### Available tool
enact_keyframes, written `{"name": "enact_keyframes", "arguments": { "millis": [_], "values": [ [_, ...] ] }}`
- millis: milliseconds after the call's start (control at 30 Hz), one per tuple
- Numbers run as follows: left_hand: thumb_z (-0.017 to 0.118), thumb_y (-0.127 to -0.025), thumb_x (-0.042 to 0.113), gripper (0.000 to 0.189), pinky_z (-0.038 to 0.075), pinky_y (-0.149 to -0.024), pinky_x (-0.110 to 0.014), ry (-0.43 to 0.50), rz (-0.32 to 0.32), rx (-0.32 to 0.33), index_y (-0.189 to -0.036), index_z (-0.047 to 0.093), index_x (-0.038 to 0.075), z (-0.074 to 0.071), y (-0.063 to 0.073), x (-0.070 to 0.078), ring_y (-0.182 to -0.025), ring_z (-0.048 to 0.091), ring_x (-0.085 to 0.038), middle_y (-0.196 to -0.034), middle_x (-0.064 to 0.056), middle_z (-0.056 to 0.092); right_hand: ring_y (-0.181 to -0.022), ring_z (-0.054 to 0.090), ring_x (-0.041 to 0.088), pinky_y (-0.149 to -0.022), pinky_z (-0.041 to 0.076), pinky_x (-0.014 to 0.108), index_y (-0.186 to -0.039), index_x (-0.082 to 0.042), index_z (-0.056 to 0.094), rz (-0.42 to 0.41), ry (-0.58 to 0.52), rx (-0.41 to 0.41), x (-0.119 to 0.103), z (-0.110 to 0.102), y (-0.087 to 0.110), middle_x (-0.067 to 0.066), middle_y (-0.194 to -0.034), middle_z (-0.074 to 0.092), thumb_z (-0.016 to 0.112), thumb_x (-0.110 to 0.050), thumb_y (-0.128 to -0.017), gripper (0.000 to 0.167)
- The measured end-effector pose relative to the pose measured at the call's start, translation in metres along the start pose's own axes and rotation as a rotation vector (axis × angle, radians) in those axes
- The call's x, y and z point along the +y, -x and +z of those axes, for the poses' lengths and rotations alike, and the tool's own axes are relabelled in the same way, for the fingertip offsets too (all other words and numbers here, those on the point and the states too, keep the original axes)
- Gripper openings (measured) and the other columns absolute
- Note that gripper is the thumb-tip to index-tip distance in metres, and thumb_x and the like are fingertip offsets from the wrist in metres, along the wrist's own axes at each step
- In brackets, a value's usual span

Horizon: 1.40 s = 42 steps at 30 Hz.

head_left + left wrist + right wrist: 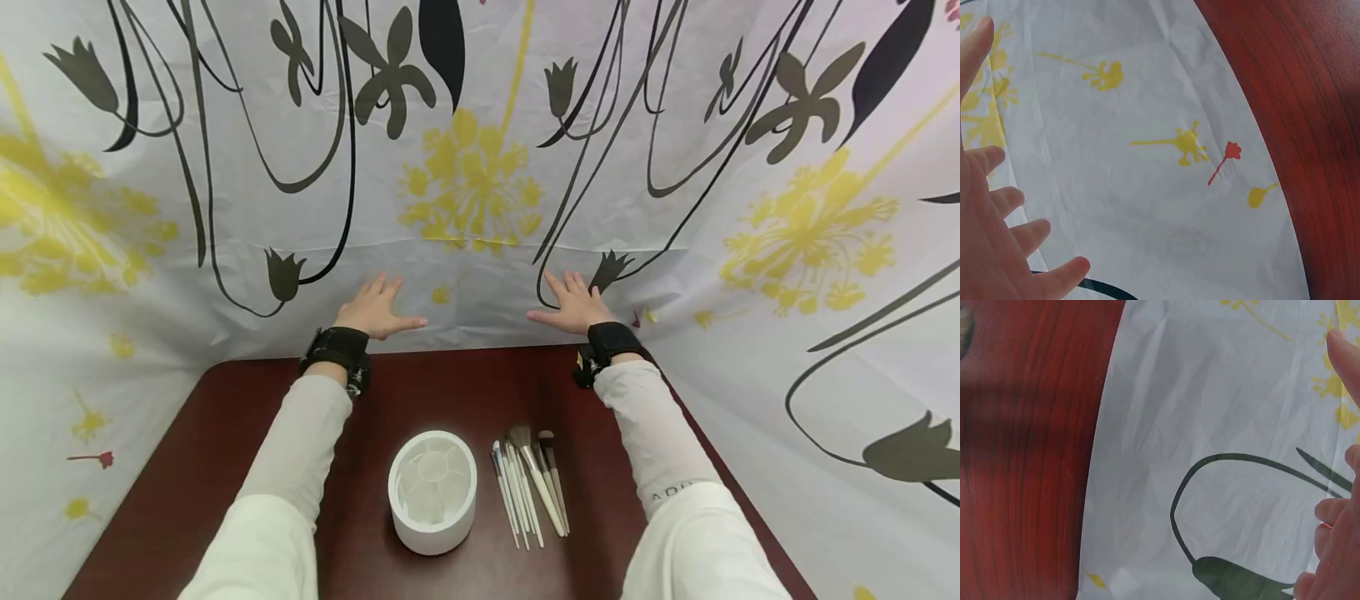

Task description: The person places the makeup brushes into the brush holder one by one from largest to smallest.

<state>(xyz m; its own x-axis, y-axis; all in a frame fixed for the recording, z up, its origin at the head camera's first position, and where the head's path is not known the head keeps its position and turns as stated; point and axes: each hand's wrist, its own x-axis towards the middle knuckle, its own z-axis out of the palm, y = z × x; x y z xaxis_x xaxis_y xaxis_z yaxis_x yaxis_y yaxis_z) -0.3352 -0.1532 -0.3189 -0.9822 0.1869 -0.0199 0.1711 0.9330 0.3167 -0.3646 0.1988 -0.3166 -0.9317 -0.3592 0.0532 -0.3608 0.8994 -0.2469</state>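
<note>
The left hand (377,308) is stretched past the table's (360,508) far edge, fingers spread and thumb held wide toward the other hand; it grasps nothing. The right hand (573,306) reaches beyond the same edge, nearer the far right corner, likewise spread and unclenched, thumb pointing inward. Both are in front of the flowered cloth (480,312); whether the fingertips touch it, I cannot tell. A white round pot (433,537), its top divided into compartments, stands upright about midway between the table's left and right edges. Just beside it, toward the right edge, lie several brushes (542,486), bristles facing the far edge.
</note>
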Motion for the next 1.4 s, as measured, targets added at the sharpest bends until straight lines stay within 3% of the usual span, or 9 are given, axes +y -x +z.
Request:
{"name": "enact_keyframes", "arguments": {
  "millis": [100, 267, 467, 900, 1067, 1167, 1267, 1400],
  "values": [
    [0.049, -0.075, 0.071, 0.098, 0.021, -0.094, -0.066, -0.021, 0.041, 0.016, -0.146, 0.01, 0.017, 0.002, 0.002, -0.003, -0.135, 0.003, -0.04, -0.151, -0.016, -0.001, -0.137, -0.001, 0.036, -0.104, 0.002, 0.059, -0.147, -0.016, 0.008, -0.013, -0.012, -0.009, -0.003, 0.004, 0.001, 0.022, -0.149, 0.001, 0.046, -0.065, -0.081, 0.09],
    [0.05, -0.074, 0.071, 0.098, 0.021, -0.096, -0.064, -0.066, 0.131, 0.06, -0.146, 0.013, 0.017, 0.005, 0.006, -0.004, -0.136, 0.004, -0.039, -0.151, -0.014, -0.001, -0.137, 0.004, 0.036, -0.104, 0.004, 0.059, -0.146, -0.016, 0.009, -0.029, -0.034, 0.004, -0.009, 0.01, 0.006, 0.021, -0.15, 0.002, 0.051, -0.057, -0.083, 0.087],
    [0.05, -0.073, 0.071, 0.098, 0.021, -0.095, -0.064, -0.045, 0.175, 0.081, -0.146, 0.011, 0.021, 0.004, 0.014, -0.002, -0.137, 0.001, -0.036, -0.152, -0.01, -0.003, -0.137, 0.006, 0.034, -0.105, 0.002, 0.057, -0.147, -0.017, 0.009, -0.09, -0.033, 0.008, -0.016, 0.011, 0.011, 0.019, -0.15, 0.003, 0.053, -0.053, -0.084, 0.085],
    [0.051, -0.073, 0.07, 0.097, 0.025, -0.094, -0.064, -0.071, 0.315, 0.082, -0.146, 0.005, 0.026, 0.013, 0.048, 0.001, -0.138, 0.002, -0.033, -0.152, -0.005, -0.005, -0.137, 0.009, 0.034, -0.105, 0.005, 0.056, -0.146, -0.015, 0.012, -0.182, -0.058, 0.015, -0.016, 0.034, 0.029, 0.018, -0.15, 0.004, 0.056, -0.051, -0.083, 0.085],
    [0.054, -0.073, 0.069, 0.097, 0.026, -0.092, -0.065, -0.041, 0.366, 0.086, -0.146, 0.009, 0.024, 0.022, 0.061, 0.0, -0.137, 0.005, -0.034, -0.152, -0.007, -0.002, -0.134, 0.016, 0.037, -0.099, 0.025, 0.056, -0.146, -0.014, 0.012, -0.18, -0.086, 0.025, -0.018, 0.044, 0.038, 0.019, -0.15, 0.006, 0.058, -0.051, -0.082, 0.087],
    [0.055, -0.073, 0.068, 0.097, 0.025, -0.093, -0.065, -0.031, 0.394, 0.089, -0.146, 0.011, 0.023, 0.028, 0.068, -0.002, -0.136, 0.009, -0.036, -0.152, -0.009, 0.002, -0.133, 0.02, 0.039, -0.082, 0.04, 0.051, -0.146, -0.014, 0.013, -0.176, -0.093, 0.023, -0.019, 0.049, 0.044, 0.018, -0.15, 0.008, 0.058, -0.051, -0.081, 0.087],
    [0.056, -0.073, 0.067, 0.097, 0.023, -0.098, -0.061, -0.012, 0.426, 0.085, -0.146, 0.012, 0.021, 0.033, 0.074, -0.002, -0.136, 0.01, -0.035, -0.152, -0.009, 0.005, -0.131, 0.023, 0.04, -0.075, 0.042, 0.048, -0.146, -0.012, 0.014, -0.174, -0.083, 0.03, -0.018, 0.056, 0.049, 0.019, -0.149, 0.01, 0.058, -0.051, -0.082, 0.087],
    [0.058, -0.072, 0.066, 0.098, 0.027, -0.098, -0.057, -0.012, 0.473, 0.08, -0.146, 0.015, 0.02, 0.042, 0.082, -0.001, -0.136, 0.012, -0.033, -0.152, -0.009, 0.007, -0.13, 0.024, 0.041, -0.086, 0.038, 0.053, -0.145, -0.009, 0.016, -0.163, -0.095, 0.03, -0.014, 0.068, 0.055, 0.02, -0.148, 0.016, 0.059, -0.049, -0.082, 0.086]
  ]
}}
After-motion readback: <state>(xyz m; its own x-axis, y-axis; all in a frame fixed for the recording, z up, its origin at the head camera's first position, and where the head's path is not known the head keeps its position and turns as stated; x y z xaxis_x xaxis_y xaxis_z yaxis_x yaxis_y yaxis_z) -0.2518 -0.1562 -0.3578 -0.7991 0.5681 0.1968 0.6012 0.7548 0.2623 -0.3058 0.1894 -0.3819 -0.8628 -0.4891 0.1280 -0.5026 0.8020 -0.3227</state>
